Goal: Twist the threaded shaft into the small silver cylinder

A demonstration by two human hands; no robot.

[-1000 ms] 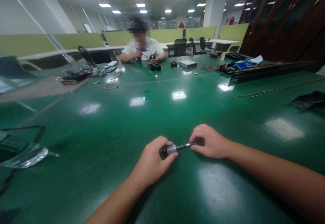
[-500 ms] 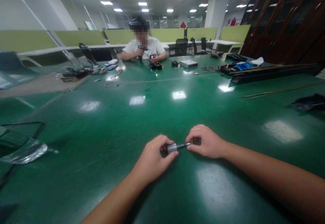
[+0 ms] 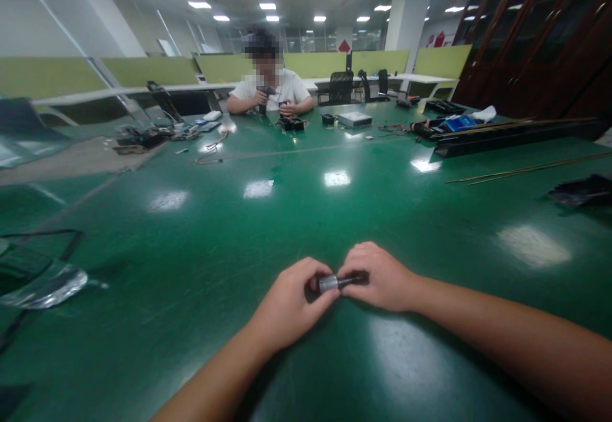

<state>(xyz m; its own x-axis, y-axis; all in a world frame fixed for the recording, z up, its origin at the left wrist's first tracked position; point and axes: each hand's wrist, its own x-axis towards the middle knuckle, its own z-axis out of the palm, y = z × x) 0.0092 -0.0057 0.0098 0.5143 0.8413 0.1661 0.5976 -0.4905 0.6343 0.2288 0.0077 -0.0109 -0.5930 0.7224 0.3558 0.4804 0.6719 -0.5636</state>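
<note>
Between thumb and fingers, my left hand [image 3: 288, 299] grips a short silver cylinder [image 3: 328, 283], which may be a small motor. A thin dark shaft [image 3: 354, 278] extends from its right end. My right hand [image 3: 380, 276] pinches this shaft close to the cylinder, and the fingers cover part of it. Both hands are low over the green table [image 3: 268, 231], with their fingertips almost touching. The cylinder's left end is partly hidden in my left hand.
Across the table a person [image 3: 291, 87] holds a power drill [image 3: 264, 98] and a small dark part. Black trays and tools [image 3: 444, 125] lie at the back right, near thin rods [image 3: 516, 170]. A clear plastic bag [image 3: 43, 288] is on the left.
My right hand has moved left along the shaft, from its far end to beside the cylinder. My left hand still holds the cylinder in nearly the same place.
</note>
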